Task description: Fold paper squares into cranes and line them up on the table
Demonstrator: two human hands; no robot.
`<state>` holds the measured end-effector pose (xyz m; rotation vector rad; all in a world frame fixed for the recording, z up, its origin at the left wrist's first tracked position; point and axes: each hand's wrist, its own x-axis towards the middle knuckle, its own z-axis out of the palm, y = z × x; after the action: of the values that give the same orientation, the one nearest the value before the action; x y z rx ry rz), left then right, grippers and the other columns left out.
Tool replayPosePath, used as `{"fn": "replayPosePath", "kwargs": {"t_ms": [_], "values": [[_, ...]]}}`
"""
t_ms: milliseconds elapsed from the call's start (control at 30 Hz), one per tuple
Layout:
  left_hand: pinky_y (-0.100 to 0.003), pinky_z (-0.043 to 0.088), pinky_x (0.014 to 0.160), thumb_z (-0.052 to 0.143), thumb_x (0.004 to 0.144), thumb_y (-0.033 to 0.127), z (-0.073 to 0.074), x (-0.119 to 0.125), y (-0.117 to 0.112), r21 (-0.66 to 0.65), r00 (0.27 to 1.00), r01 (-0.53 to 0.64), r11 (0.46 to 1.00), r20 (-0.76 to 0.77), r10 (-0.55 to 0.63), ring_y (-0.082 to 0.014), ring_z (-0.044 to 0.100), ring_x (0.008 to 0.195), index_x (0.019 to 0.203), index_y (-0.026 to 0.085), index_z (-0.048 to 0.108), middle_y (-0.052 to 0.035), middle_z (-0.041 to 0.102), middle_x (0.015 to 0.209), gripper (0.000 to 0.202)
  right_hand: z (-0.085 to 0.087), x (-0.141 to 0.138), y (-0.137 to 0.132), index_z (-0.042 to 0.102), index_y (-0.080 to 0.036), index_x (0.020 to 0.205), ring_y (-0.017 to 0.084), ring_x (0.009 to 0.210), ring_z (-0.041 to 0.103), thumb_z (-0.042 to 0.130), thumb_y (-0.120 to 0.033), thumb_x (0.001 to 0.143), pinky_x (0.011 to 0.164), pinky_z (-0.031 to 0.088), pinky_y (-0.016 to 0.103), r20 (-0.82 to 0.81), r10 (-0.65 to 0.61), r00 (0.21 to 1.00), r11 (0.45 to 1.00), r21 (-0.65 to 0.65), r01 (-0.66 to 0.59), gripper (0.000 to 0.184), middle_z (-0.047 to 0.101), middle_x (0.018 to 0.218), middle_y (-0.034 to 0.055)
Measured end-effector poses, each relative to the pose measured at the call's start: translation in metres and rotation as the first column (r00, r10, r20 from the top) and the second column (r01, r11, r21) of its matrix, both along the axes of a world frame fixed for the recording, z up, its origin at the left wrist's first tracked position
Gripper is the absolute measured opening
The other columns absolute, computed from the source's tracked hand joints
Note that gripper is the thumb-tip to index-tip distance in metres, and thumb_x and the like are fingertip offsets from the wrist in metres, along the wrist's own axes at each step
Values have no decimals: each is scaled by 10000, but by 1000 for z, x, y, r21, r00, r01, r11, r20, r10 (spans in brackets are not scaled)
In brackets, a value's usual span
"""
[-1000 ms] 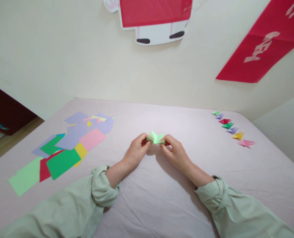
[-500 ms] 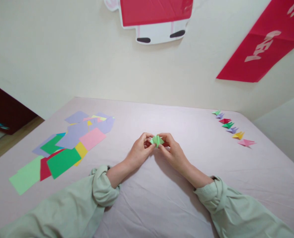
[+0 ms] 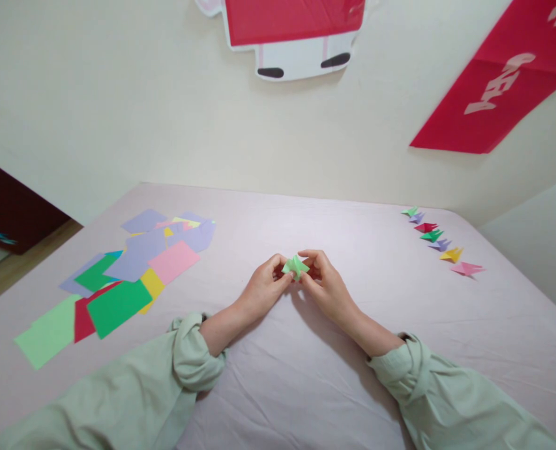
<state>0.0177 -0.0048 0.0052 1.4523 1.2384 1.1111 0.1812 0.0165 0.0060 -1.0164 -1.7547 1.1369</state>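
A small light-green piece of folded paper (image 3: pixel 295 267) is held between my two hands near the middle of the table. My left hand (image 3: pixel 265 279) pinches its left side, with the thumb in front and the fingers curled behind. On the other side, my right hand (image 3: pixel 325 281) grips it between thumb and fingers. The paper's points stick out between my fingertips, and its lower parts are partly hidden by them.
Loose coloured paper sheets (image 3: pixel 119 307) lie overlapping on the left of the cloth-covered table (image 3: pixel 268 400). Several small folded paper figures (image 3: pixel 451 255) form a slanting row at the right. A wall (image 3: pixel 278 137) rises behind the far edge.
The light-green folded paper has shifted shape between my fingers, its middle now looking more twisted and its points turned. Both hands stay in nearly the same place.
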Motion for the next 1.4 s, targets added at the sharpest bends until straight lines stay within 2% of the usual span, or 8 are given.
{"fn": "replayPosePath", "kwargs": {"t_ms": [133, 233, 500, 733, 867, 1000, 1100, 1400], "values": [[-214, 358, 593, 598, 836, 281, 1, -1, -2, 15, 998, -17, 1000, -59, 18, -103, 447, 642, 747, 177, 505, 47, 478, 685, 165, -5, 0, 3, 528, -214, 900, 148, 712, 575, 573, -282, 866, 648, 465, 270, -48, 10, 999, 997, -77, -14, 88, 600, 807, -2], [-217, 349, 595, 599, 838, 293, -3, -1, -2, 47, 995, -20, 999, -97, 24, -105, 438, 645, 744, 181, 490, 49, 468, 686, 182, -5, 0, 4, 532, -212, 823, 146, 690, 563, 573, -303, 872, 639, 447, 267, -27, 27, 999, 996, -83, -29, 112, 586, 750, -16], [-259, 472, 767, 548, 891, 283, -6, -4, 1, 64, 1000, -9, 998, 19, 8, -138, 607, 819, 900, 177, 557, -6, 620, 862, 106, 1, -1, 3, 522, -217, 789, 143, 662, 565, 558, -292, 862, 618, 435, 264, -21, 21, 1000, 995, -94, -23, 110, 580, 725, -22], [-262, 482, 759, 570, 863, 239, -6, -2, 0, 92, 996, -38, 995, 80, 31, -135, 606, 821, 909, 189, 502, -5, 584, 880, 96, -2, 1, 4, 521, -217, 801, 145, 662, 602, 576, -339, 863, 621, 450, 263, -50, 5, 999, 993, -119, -11, 147, 602, 719, -23], [-263, 469, 739, 561, 869, 225, -4, -3, -2, 131, 999, -52, 990, 4, 52, -137, 591, 785, 867, 197, 477, 3, 568, 835, 88, -2, 0, 4, 520, -213, 804, 147, 667, 614, 581, -337, 866, 634, 466, 269, -66, 11, 998, 991, -129, -19, 152, 607, 729, -17], [-281, 465, 790, 527, 896, 194, -2, -5, -5, 226, 989, 15, 974, -149, 20, -149, 580, 838, 900, 195, 532, -18, 591, 889, 7, -2, 0, 4, 516, -208, 802, 146, 670, 603, 586, -342, 870, 628, 460, 264, -64, 19, 998, 991, -131, -27, 166, 591, 727, -17], [-282, 456, 792, 514, 901, 168, 0, -5, -5, 287, 970, 50, 957, -240, 22, -155, 566, 860, 904, 194, 570, -24, 590, 902, 61, -2, 0, 2, 518, -206, 799, 141, 660, 570, 580, -344, 883, 613, 438, 258, -16, 26, 1000, 996, -80, -27, 173, 574, 721, -18], [-254, 456, 737, 561, 886, 197, -2, -5, -3, 223, 977, -41, 974, -197, 86, -132, 577, 785, 852, 192, 545, 4, 592, 836, 38, -2, -1, 0, 524, -207, 783, 136, 656, 486, 522, -229, 884, 594, 375, 249, 115, 24, 993, 998, 57, -31, 104, 533, 720, -18]]}}
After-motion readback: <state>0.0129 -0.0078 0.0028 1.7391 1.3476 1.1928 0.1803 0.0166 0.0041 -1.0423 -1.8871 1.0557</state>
